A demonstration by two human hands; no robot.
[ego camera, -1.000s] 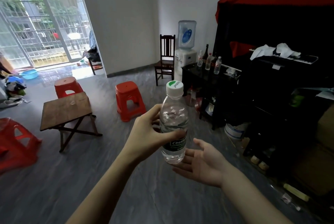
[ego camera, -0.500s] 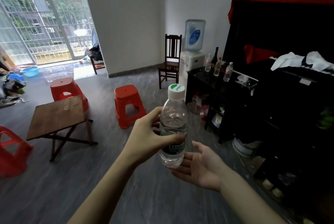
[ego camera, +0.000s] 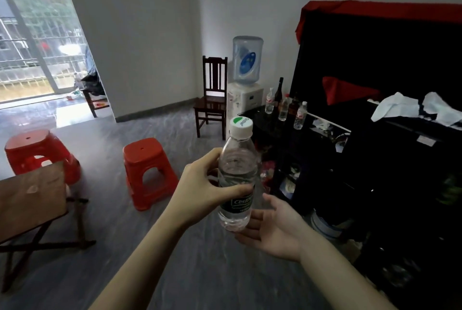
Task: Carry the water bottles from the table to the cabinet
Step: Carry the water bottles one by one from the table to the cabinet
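My left hand grips a clear water bottle with a white cap and a dark green label, held upright in front of me. Just under and behind the bottle's base my right hand lies palm up with fingers spread, holding nothing. The low black cabinet stands ahead to the right; on its top are three small water bottles and a dark glass bottle. The brown folding table is at the left edge, its top bare.
Two red plastic stools stand on the grey floor between table and cabinet. A wooden chair and a water dispenser are against the far wall. A dark draped piece of furniture with white cloths fills the right side.
The view has moved forward and turned right: the cabinet is nearer and the table has slid to the left edge. My hands and the bottle keep the same pose.
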